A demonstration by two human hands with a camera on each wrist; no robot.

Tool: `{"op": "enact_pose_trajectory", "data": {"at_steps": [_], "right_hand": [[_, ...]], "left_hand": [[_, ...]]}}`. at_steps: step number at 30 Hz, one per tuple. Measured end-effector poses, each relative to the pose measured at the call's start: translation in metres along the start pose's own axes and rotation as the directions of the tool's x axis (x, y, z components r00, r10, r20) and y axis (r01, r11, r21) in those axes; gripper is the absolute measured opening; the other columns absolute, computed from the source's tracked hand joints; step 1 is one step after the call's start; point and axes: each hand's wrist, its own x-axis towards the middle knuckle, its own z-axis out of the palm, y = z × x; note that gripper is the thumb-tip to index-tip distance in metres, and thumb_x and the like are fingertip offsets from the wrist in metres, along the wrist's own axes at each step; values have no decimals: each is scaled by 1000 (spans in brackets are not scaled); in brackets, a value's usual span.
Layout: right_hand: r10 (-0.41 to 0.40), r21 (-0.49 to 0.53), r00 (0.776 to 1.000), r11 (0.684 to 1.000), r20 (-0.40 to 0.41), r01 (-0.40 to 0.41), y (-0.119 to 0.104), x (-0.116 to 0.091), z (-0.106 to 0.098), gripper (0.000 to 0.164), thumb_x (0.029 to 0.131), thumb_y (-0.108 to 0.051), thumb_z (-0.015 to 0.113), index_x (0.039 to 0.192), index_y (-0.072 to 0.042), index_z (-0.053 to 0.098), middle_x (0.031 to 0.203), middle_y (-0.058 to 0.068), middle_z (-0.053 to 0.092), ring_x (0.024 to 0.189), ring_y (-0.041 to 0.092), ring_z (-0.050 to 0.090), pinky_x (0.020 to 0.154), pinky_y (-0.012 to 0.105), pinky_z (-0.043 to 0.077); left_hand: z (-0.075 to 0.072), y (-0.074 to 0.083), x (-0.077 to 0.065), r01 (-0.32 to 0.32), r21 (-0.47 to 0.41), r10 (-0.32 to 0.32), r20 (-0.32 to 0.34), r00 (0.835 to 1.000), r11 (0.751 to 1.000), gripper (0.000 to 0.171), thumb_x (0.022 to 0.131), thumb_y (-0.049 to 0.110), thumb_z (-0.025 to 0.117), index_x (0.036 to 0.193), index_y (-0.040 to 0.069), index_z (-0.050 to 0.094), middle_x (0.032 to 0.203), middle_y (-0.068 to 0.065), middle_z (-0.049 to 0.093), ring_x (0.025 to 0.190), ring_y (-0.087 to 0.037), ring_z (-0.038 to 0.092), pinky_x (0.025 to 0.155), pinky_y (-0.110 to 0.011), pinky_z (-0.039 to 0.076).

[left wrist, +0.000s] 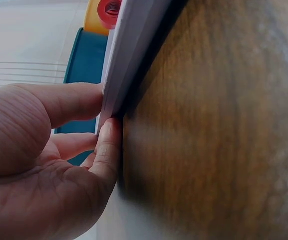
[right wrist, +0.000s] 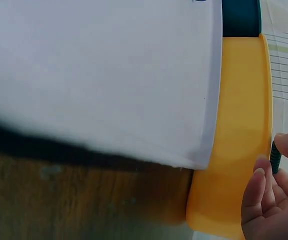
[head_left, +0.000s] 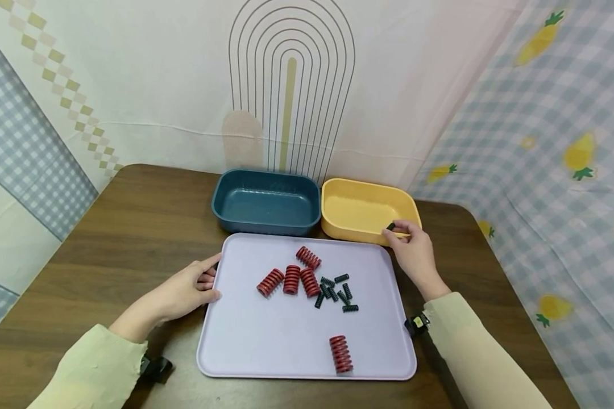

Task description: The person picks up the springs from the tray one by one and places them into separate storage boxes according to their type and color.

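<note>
Over the near right rim of the yellow bin [head_left: 358, 233], my right hand [head_left: 414, 255] pinches a small dark green spring [right wrist: 275, 159] between thumb and fingers. At the left edge of the white tray [head_left: 266, 346], my left hand [head_left: 184, 289] holds the rim, thumb and fingertips against it; in the left wrist view one finger [left wrist: 109, 150] reaches low beside the tabletop. A cluster of small dark green springs [head_left: 332, 293] lies right of the tray's middle. Beside it are several larger red springs [head_left: 291, 279], and one more red spring [head_left: 341, 354] lies near the front edge.
A dark blue bin [head_left: 266, 228] stands left of the yellow one, both behind the tray on the wooden table [head_left: 112, 244]. Printed cloth [head_left: 174, 68] hangs behind the table, and checked cloth [head_left: 542, 187] hangs along the right side.
</note>
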Motion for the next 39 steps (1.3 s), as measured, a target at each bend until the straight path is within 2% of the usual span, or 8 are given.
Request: {"op": "enact_pose_trajectory", "data": {"at_steps": [12, 17, 21, 26, 29, 32, 36, 39], "right_hand": [[-48, -8, 999, 999, -2, 48, 3, -5, -6, 52, 91, -40, 66, 128, -4, 58, 118, 11, 63, 92, 23, 58, 69, 19, 48], [-106, 25, 994, 994, 36, 105, 1, -14, -11, 49, 90, -40, 68, 125, -6, 59, 117, 12, 63, 89, 20, 58, 66, 18, 48], [-161, 53, 982, 986, 97, 157, -6, -26, -17, 50, 88, -39, 70, 126, -8, 59, 117, 12, 62, 85, 20, 57, 64, 19, 48], [-216, 72, 954, 976, 206, 206, -16, -46, -17, 50, 88, -33, 72, 129, -9, 58, 117, 10, 63, 85, 19, 60, 66, 23, 50], [-214, 75, 939, 977, 271, 201, -23, -58, -15, 46, 88, -27, 73, 129, -11, 58, 116, 6, 64, 86, 18, 61, 66, 25, 49], [-209, 90, 918, 978, 336, 189, -37, -73, -16, 45, 87, -19, 74, 128, -10, 58, 115, 6, 64, 86, 21, 62, 68, 29, 50], [-230, 138, 867, 972, 441, 188, -58, -95, -16, 48, 84, -14, 76, 128, -6, 58, 115, 11, 63, 89, 26, 63, 73, 33, 51], [-237, 146, 813, 971, 531, 188, -52, -105, -10, 54, 82, -25, 78, 130, -10, 57, 117, 9, 63, 92, 24, 62, 76, 33, 51]], "left_hand": [[2, 0, 0, 9, 13, -9, -4, 1000, 1000, 78, 87, 7, 70, 151, -1, 25, 115, -16, 45, 107, -25, 50, 90, -32, 47], [2, -1, 0, 18, 12, -18, -4, 1000, 1000, 78, 87, 6, 70, 151, 0, 25, 115, -16, 45, 108, -25, 50, 91, -33, 47], [2, 0, 0, 16, 9, -16, -5, 1000, 1000, 78, 88, 7, 70, 152, 0, 25, 116, -17, 45, 108, -25, 49, 91, -34, 47], [3, 0, -1, 17, 10, -17, -4, 1000, 1000, 78, 88, 7, 70, 152, 0, 25, 116, -17, 45, 108, -25, 49, 91, -34, 47], [3, -1, -2, 18, 12, -18, -6, 1000, 1000, 78, 88, 7, 70, 151, -1, 25, 115, -17, 45, 108, -25, 50, 90, -33, 47], [3, -1, -2, 13, 9, -13, -7, 1000, 1000, 78, 88, 6, 70, 151, -1, 25, 115, -17, 44, 107, -25, 49, 90, -32, 47], [3, 0, -1, 11, 11, -11, -7, 1000, 1000, 78, 88, 7, 70, 151, -1, 25, 115, -17, 44, 107, -26, 49, 90, -34, 47], [3, 0, 0, 15, 24, -14, -9, 1000, 1000, 78, 88, 8, 70, 151, 0, 25, 116, -17, 45, 108, -26, 50, 92, -36, 47]]}}
